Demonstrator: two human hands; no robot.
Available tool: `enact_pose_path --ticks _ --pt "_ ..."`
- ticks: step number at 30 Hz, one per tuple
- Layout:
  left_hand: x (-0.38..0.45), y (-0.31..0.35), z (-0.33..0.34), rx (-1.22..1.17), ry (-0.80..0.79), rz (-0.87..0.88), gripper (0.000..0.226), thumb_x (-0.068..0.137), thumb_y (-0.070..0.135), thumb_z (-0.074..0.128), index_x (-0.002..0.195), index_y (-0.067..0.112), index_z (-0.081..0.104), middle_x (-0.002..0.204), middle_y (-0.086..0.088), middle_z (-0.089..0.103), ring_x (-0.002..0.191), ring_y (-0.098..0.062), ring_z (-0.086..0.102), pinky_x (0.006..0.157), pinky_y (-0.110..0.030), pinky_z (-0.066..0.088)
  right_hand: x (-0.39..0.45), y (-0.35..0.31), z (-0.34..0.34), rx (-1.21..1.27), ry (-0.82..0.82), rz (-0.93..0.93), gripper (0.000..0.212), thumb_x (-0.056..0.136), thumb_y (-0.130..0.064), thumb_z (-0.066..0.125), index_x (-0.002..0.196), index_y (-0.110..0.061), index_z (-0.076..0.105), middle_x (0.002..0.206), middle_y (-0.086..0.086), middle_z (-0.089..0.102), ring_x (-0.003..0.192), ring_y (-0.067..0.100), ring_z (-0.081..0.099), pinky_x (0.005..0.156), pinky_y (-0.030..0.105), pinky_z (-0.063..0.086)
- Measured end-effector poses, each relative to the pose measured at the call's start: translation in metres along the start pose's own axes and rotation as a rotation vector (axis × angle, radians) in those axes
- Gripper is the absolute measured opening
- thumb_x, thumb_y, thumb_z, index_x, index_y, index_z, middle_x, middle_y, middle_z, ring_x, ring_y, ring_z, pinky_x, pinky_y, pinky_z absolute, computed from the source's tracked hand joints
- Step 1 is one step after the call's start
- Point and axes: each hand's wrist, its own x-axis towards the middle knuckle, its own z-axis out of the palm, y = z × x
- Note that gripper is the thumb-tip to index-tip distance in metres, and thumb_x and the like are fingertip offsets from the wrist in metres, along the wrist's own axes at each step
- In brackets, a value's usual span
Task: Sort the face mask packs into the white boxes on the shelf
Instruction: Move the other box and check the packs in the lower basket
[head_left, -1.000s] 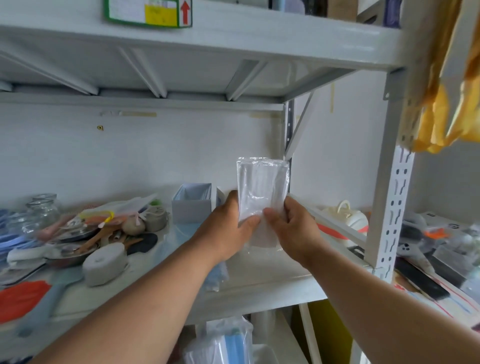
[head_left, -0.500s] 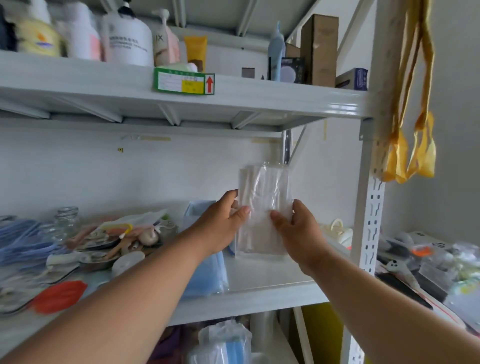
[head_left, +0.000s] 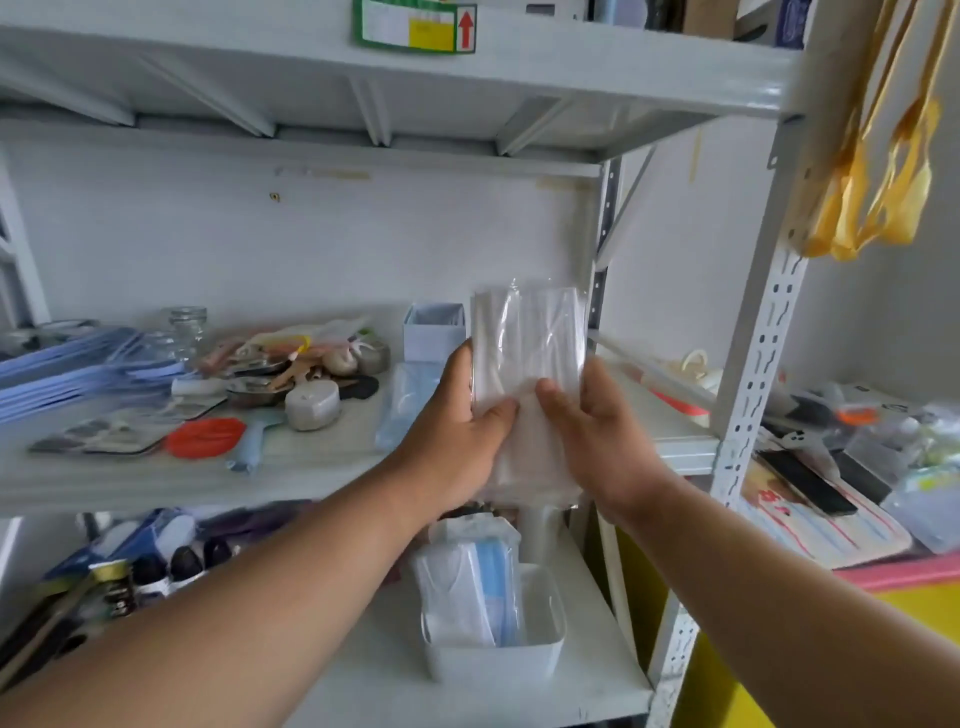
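A clear plastic pack of white face masks stands upright in front of the middle shelf. My left hand grips its left edge, thumb across the front. My right hand holds the right edge the same way. Directly below, on the lower shelf, a white box holds white and blue mask packs standing on end. A blue mask pack lies flat on the middle shelf left of my hand. A small pale box stands open at the back of that shelf.
The middle shelf's left half is crowded: blue masks, glass jars, a metal dish, a red-orange item, a grey tape roll. Bottles fill the lower shelf's left. A white upright post stands right; yellow straps hang above it.
The view has tilted down, so the lower shelf and its white box now show. The pack, still in both hands, has come toward me to the shelf's front edge.
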Motion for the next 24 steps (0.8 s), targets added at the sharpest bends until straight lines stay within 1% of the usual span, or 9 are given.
enact_pose_path --ticks 2,5,6,9,11,13,17,21,24 --pt "-0.022 -0.018 0.000 0.022 0.005 -0.017 0.049 0.105 0.018 0.063 0.146 0.041 0.048 0.125 0.011 0.075 0.113 -0.013 0.074 0.102 -0.046 0.060 -0.018 0.015 -0.002 -0.010 -0.005 0.054 0.069 0.091 -0.061 0.075 0.123 -0.003 0.057 0.120 0.035 0.068 0.111 0.060 0.068 0.086 0.077 0.060" --pt "-0.052 -0.050 -0.001 0.034 -0.013 -0.037 0.052 0.103 0.004 0.063 0.145 0.032 0.050 0.120 0.005 0.078 0.109 -0.017 0.076 0.095 -0.039 0.061 -0.046 0.047 -0.006 -0.003 0.004 0.130 0.035 0.098 -0.039 0.078 0.116 -0.010 0.069 0.109 0.021 0.079 0.103 0.050 0.078 0.089 0.070 0.065" --pt "-0.061 -0.062 -0.001 0.050 -0.014 -0.062 0.054 0.102 0.003 0.064 0.146 0.031 0.050 0.118 0.003 0.079 0.107 -0.020 0.077 0.093 -0.040 0.061 -0.055 0.058 -0.006 -0.001 -0.008 0.160 0.029 0.100 -0.035 0.078 0.116 -0.013 0.071 0.109 0.018 0.081 0.103 0.046 0.080 0.091 0.068 0.066" --pt "-0.084 -0.097 -0.001 0.060 -0.020 -0.177 0.053 0.094 0.017 0.068 0.144 0.025 0.053 0.115 -0.001 0.080 0.105 -0.032 0.077 0.095 -0.054 0.061 -0.079 0.089 -0.006 0.012 -0.040 0.257 0.015 0.107 -0.021 0.077 0.119 -0.012 0.072 0.110 0.014 0.084 0.105 0.041 0.082 0.093 0.062 0.068" --pt "-0.095 -0.119 -0.001 0.095 -0.039 -0.237 0.043 0.089 0.030 0.071 0.130 0.019 0.060 0.111 -0.006 0.080 0.106 -0.040 0.075 0.097 -0.059 0.059 -0.091 0.107 -0.004 -0.006 -0.051 0.318 0.011 0.107 -0.018 0.077 0.115 -0.013 0.072 0.104 0.009 0.084 0.097 0.033 0.083 0.090 0.058 0.069" --pt "-0.104 -0.139 -0.003 0.126 -0.045 -0.299 0.046 0.085 0.039 0.074 0.121 0.012 0.063 0.108 -0.013 0.078 0.108 -0.046 0.072 0.092 -0.066 0.058 -0.100 0.124 0.000 -0.040 -0.062 0.367 0.010 0.106 -0.019 0.079 0.110 -0.014 0.071 0.099 0.007 0.084 0.091 0.028 0.083 0.089 0.060 0.069" --pt "-0.113 -0.173 -0.007 0.146 -0.061 -0.391 0.025 0.099 0.019 0.074 0.117 0.004 0.068 0.110 -0.015 0.078 0.110 -0.040 0.072 0.090 -0.065 0.059 -0.108 0.161 0.007 -0.074 -0.071 0.454 0.017 0.104 -0.024 0.081 0.114 -0.015 0.072 0.103 0.006 0.084 0.096 0.031 0.084 0.089 0.063 0.068" --pt "-0.113 -0.209 -0.012 0.189 -0.061 -0.476 0.029 0.099 0.022 0.074 0.112 -0.002 0.064 0.108 -0.027 0.073 0.104 -0.043 0.072 0.088 -0.062 0.060 -0.109 0.199 0.015 -0.092 -0.091 0.525 0.020 0.103 -0.028 0.081 0.117 -0.016 0.071 0.106 0.002 0.084 0.098 0.025 0.083 0.091 0.056 0.070" --pt "-0.111 -0.239 -0.017 0.175 -0.031 -0.541 0.026 0.100 0.020 0.074 0.107 -0.003 0.065 0.105 -0.029 0.072 0.090 -0.035 0.073 0.082 -0.060 0.063 -0.107 0.232 0.022 -0.062 -0.098 0.576 0.020 0.105 -0.022 0.079 0.122 -0.018 0.070 0.109 0.002 0.085 0.101 0.023 0.084 0.093 0.050 0.069"
